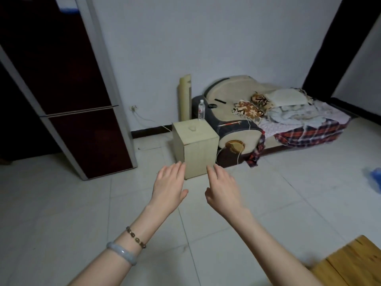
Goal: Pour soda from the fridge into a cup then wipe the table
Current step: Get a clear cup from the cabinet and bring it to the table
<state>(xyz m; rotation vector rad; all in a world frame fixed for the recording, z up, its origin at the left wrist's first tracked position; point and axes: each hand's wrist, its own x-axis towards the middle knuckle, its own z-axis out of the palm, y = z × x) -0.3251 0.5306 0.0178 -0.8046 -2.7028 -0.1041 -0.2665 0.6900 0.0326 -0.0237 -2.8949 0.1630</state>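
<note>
Wooden plank [354, 263] | bare hands, left [171, 183], right [223, 187], empty | boxy table [195, 141]

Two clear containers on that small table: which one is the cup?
The cup is the short one near the table's middle; the tall capped bottle stands at the back corner.

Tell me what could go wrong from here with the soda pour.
1. The cup is small and clear and stands on a little box table. Soda may overflow, or the cup may tip.
2. The water bottle stands at that table's back edge, so pouring or wiping might knock it off.
3. A cord hangs beside the table, and feet could catch it on the way from the fridge.
</note>
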